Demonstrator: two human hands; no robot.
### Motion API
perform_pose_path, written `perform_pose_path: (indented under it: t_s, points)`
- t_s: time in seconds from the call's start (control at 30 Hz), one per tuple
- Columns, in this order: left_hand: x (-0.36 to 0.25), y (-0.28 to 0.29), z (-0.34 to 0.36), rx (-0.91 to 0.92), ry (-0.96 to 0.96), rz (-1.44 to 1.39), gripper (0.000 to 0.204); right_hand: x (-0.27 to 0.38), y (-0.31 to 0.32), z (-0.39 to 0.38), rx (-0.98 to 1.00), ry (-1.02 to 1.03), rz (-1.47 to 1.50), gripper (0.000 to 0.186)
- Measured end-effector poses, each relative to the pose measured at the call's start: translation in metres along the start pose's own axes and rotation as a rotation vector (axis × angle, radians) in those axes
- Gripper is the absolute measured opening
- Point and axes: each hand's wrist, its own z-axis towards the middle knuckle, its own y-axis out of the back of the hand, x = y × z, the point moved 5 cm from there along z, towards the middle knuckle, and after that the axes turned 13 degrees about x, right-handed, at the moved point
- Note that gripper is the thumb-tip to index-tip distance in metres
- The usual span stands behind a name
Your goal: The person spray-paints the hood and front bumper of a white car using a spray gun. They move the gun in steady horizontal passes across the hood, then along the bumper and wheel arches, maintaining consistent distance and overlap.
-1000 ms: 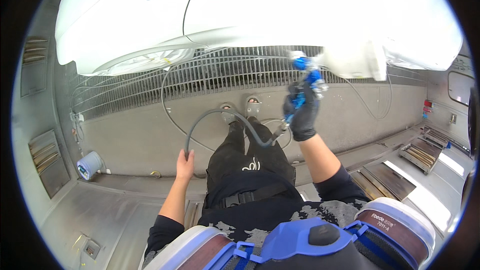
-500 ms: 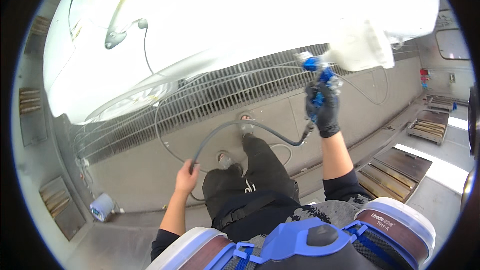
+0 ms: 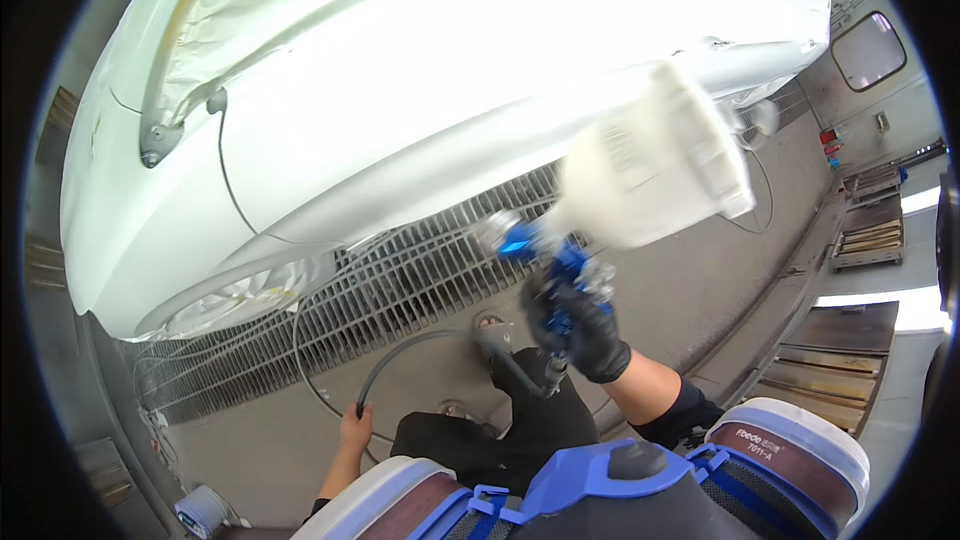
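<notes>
In a black glove, my right hand (image 3: pixel 580 325) is closed around the handle of a blue spray gun (image 3: pixel 563 275). A large whitish paint cup (image 3: pixel 650 175) sits on top of the gun, tilted to the right. The gun's silver nozzle faces left, in front of a white car body (image 3: pixel 380 130). From the bottom of the handle a grey air hose (image 3: pixel 420 340) curves leftward. My bare left hand (image 3: pixel 356 427) grips that hose low on the left.
A floor grating (image 3: pixel 420 275) runs alongside the car, with thin hoses lying over it. Pale sheeting covers a wheel (image 3: pixel 240 298). A white and blue roll-shaped container (image 3: pixel 203 510) stands at lower left. Wall vents (image 3: pixel 820 370) line the right. A respirator (image 3: pixel 620 475) fills the lower edge.
My right hand with the spray gun has come closer and shifted left and down in view. More of the car shows. My left hand, still on the hose, sits lower.
</notes>
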Motion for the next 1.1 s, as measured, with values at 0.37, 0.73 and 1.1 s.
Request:
perform_pose_path:
  t_s: [0.37,0.73,1.1]
  points:
    - [-0.025,-0.056,0.112,-0.068,-0.278,0.156,0.043,0.003,0.132,0.002,-0.031,0.489,-0.234,0.032]
    - [0.016,-0.084,0.154,-0.220,-0.395,0.013,0.047,-0.055,0.116,-0.032,-0.177,0.649,-0.172,0.033]
    - [0.105,-0.063,0.130,-0.443,-0.341,-0.164,0.023,-0.192,-0.025,0.029,0.341,0.230,-0.603,0.033]
